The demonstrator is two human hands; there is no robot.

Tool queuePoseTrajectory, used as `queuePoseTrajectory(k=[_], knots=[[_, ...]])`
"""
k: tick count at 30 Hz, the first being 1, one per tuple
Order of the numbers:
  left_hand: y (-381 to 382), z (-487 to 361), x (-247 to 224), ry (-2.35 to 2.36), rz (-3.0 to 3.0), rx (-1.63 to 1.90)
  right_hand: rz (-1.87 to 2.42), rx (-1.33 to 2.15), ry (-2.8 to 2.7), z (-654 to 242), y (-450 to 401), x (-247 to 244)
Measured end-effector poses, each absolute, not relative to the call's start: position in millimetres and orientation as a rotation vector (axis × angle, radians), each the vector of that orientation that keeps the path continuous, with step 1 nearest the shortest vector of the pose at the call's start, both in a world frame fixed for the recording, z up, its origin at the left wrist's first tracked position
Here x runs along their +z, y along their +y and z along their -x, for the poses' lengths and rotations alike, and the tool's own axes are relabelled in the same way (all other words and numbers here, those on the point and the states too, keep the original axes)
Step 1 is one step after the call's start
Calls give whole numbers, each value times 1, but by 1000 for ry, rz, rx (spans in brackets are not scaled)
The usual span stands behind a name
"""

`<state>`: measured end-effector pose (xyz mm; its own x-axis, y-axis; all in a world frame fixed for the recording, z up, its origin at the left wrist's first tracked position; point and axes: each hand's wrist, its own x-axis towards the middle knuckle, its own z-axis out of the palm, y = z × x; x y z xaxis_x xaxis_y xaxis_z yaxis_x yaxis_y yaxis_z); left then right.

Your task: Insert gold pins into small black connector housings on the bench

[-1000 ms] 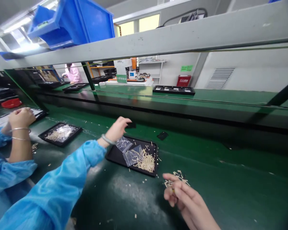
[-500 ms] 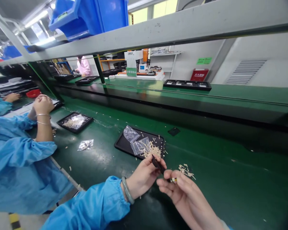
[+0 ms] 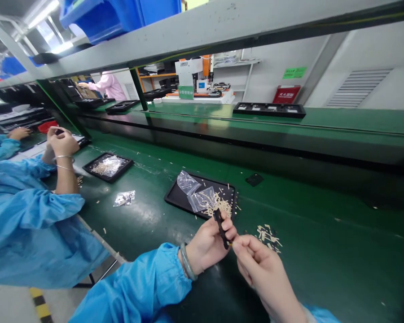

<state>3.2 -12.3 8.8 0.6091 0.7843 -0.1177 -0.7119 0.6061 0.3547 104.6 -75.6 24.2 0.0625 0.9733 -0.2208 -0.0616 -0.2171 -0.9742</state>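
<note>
My left hand [image 3: 207, 246] is closed round a small, narrow black part [image 3: 221, 229], which is tilted upright above the bench. At its lower end, the fingertips of my right hand [image 3: 261, 264] are pinched together. A speck of yellow shows by those fingertips, but what they grip is mostly hidden. Just behind my left hand lies a black tray [image 3: 178, 202] with clear plastic bags [image 3: 202, 199] and a heap of small pale strips [image 3: 218, 204]. More loose pale strips [image 3: 268, 237] are scattered on the green bench beyond my right hand.
A flat black piece [image 3: 254, 180] lies behind the tray. To the left are a small clear bag [image 3: 124, 198], another black tray [image 3: 107, 167] and a co-worker's hands [image 3: 63, 142]. A raised ledge [image 3: 195, 130] runs along the back, with a grey beam [image 3: 222, 27] overhead.
The black part has turned more upright in my left hand. My right hand has turned and its fingers have closed into a pinch at the part's lower end. The view has shifted slightly.
</note>
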Motion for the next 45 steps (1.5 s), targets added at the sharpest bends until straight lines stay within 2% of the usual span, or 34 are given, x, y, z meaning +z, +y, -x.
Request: queuePoseTrajectory(k=[10,18,35,45], knots=[[-13,0,12,247,-295,878,1379,1337,-1040,-103,-77,17],[-14,0,13,307,-368,887,1388,1186,-1164,-107,-77,10],[-20,-1,16,583,-600,1106,1416,1146,-1194,-111,-75,20],[-25,5,20,745,-780,1156,1429,573,-1520,-120,-79,22]])
